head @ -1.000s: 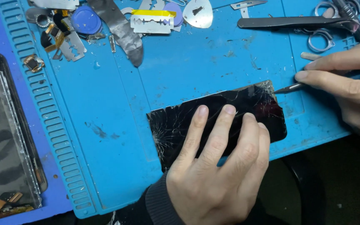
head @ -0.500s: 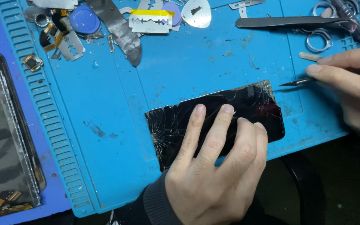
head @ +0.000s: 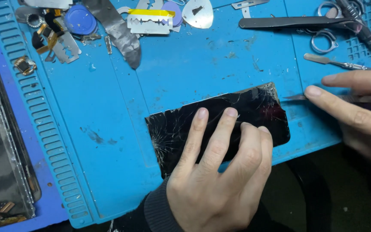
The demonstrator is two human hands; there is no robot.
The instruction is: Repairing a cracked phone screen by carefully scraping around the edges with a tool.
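Closest to the camera, the left hand [head: 213, 176] lies flat with fingers spread on a cracked phone screen [head: 220, 126], pressing it down rather than gripping it. The screen is a glossy black rectangle with rounded corners, and spiderweb cracks run across its left end and its far right corner. It sits tilted on a blue rubber mat [head: 108, 129], close to the mat's near edge.

Just right of it, the right hand [head: 357, 109] pinches a thin metal tool [head: 295, 97] between fingers and thumb, and the flat tip sits right at the screen's far right corner. Can't tell if the tip is actually under the glass.

Off to the left, a ribbed strip runs along the mat's edge, and past it lies another opened phone [head: 1, 150], dark, with a shiny frame and small gold-coloured bits at its near end.

Farther back, a metal spatula tool [head: 333, 62] lies near the right hand. Along the far edge there's a razor blade [head: 149, 21] with a yellow strip on top, a round blue plastic pick [head: 80, 21], a crumpled grey strip of tape [head: 119, 32], a silver teardrop-shaped pick [head: 197, 13], black tweezers [head: 297, 22] and small scissors [head: 325, 36].
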